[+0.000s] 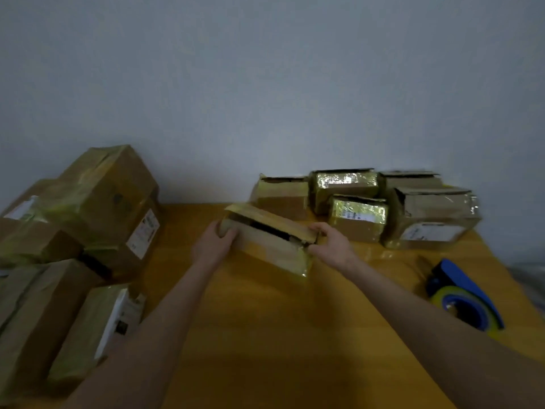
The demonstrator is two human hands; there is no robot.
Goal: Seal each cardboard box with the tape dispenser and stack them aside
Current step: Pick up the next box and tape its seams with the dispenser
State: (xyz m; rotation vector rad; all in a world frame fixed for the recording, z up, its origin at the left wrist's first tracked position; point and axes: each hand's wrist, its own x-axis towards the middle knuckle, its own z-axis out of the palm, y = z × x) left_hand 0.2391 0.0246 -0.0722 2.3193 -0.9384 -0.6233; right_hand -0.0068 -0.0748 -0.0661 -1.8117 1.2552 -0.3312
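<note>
Straight ahead at twelve o'clock, my left hand (213,243) and right hand (331,245) each grip one end of a cardboard box (271,246), which is tilted with its top flaps gaping. Unsealed boxes (359,215) crowd just behind it at one o'clock, and taped boxes (97,202) pile up at nine. The tape dispenser (463,299) lies at four, near the tabletop (280,320) edge. Bare wood stretches toward six.
</note>
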